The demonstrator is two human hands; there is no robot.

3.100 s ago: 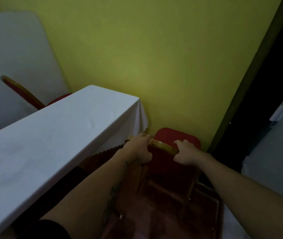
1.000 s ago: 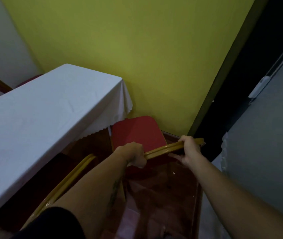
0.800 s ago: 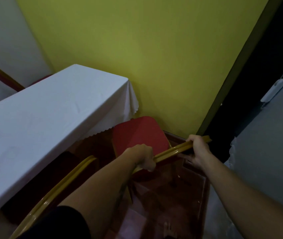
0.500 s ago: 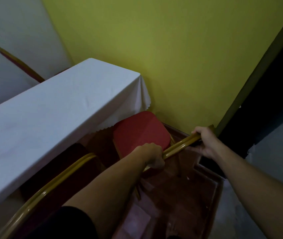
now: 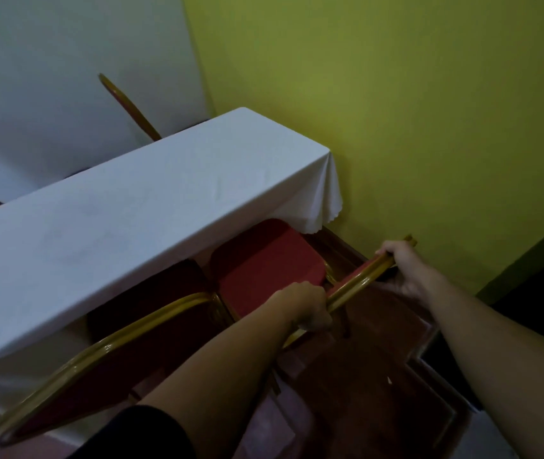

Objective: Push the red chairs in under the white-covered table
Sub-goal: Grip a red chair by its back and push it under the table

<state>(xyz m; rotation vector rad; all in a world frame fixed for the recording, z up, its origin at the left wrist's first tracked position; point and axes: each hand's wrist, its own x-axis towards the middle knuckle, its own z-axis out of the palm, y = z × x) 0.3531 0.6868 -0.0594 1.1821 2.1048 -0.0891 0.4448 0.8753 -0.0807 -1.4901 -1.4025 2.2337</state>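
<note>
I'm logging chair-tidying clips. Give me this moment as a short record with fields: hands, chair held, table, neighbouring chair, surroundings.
left hand: closed on the gold backrest rail
right hand: gripping the same rail nearer its far end
held chair's red seat: front edge under the tablecloth, most still exposed
table: white cloth, bare top
neighbouring chair: left of it, seat already under the table
surroundings: yellow-green wall behind

Table (image 5: 105,233) ahead-left against the wall (image 5: 429,111); two chairs (image 5: 264,260) side by side before it (seats partly under), another chair (image 5: 128,107) behind.
</note>
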